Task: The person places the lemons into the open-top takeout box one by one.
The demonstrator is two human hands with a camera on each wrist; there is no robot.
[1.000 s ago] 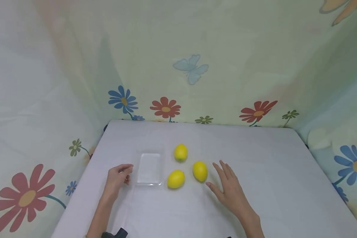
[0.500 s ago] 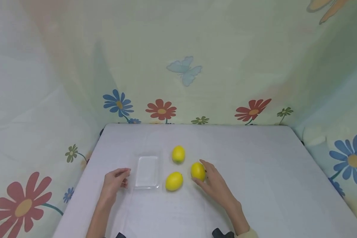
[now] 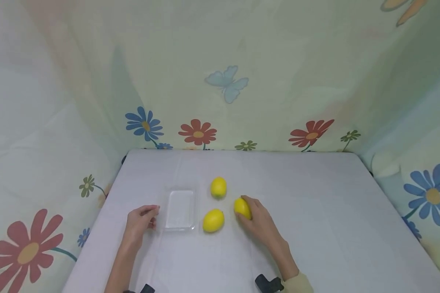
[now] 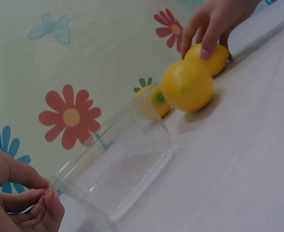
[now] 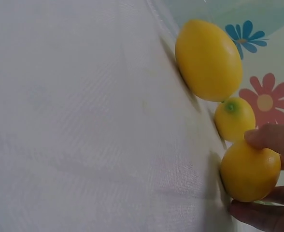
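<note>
A clear plastic box (image 3: 180,228) stands on the white table, left of the lemons. My left hand (image 3: 138,223) pinches its left rim between thumb and fingers, as the left wrist view shows. My right hand (image 3: 260,221) grips the rightmost lemon (image 3: 242,208), thumb on the near side and fingers round the far side. In the right wrist view this lemon (image 5: 250,171) sits right at the tabletop. Two more yellow lemons lie between the box and my right hand: a near one (image 3: 213,220) and a farther one (image 3: 218,187) with a greenish end.
The table (image 3: 315,195) is covered in a white cloth. Behind it and on both sides hangs a curtain (image 3: 271,81) printed with flowers and butterflies. A black wrist mount (image 3: 269,283) shows below my right forearm.
My right hand has moved left and closed its fingers round the rightmost lemon. The left hand stays at the box's rim. The head view has shifted slightly.
</note>
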